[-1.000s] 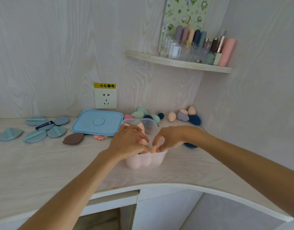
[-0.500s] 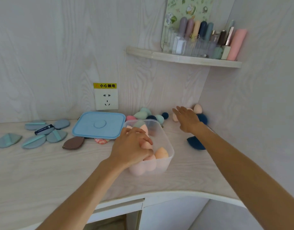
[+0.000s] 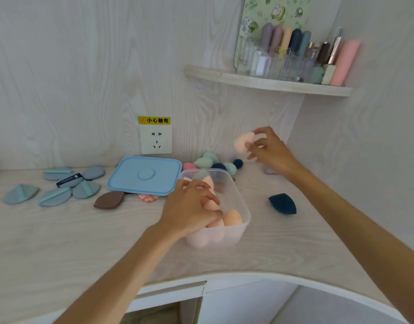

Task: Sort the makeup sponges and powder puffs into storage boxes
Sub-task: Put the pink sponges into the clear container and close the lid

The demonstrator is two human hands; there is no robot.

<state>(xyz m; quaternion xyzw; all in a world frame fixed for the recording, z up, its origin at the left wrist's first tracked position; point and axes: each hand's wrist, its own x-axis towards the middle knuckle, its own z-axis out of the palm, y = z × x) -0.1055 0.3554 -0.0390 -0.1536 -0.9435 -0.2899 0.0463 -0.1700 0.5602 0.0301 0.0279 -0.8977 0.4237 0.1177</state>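
Note:
A clear storage box [image 3: 244,220] stands on the counter and holds several pink and peach makeup sponges [image 3: 232,217]. My left hand [image 3: 192,206] reaches into the box, its fingers and thumb curled round a pink sponge [image 3: 211,205] there. My right hand [image 3: 269,148] is raised behind the box and pinches a pale pink sponge [image 3: 242,142] in the air. Loose teal, pink and dark blue sponges [image 3: 204,162] lie against the wall behind the box. A dark blue sponge [image 3: 283,203] lies to the right of the box. Several blue-grey powder puffs [image 3: 55,196] lie at the left.
The box's blue lid [image 3: 145,175] lies left of the box, with a brown puff [image 3: 109,199] and a patterned puff [image 3: 148,198] at its front edge. A wall socket [image 3: 156,142] sits above the lid. A corner shelf [image 3: 266,83] carries cosmetics. The counter's curved front edge [image 3: 248,275] is near.
My right hand left the box, reached to the back corner, and now holds a pale pink sponge lifted off the counter. My left hand stayed in the box.

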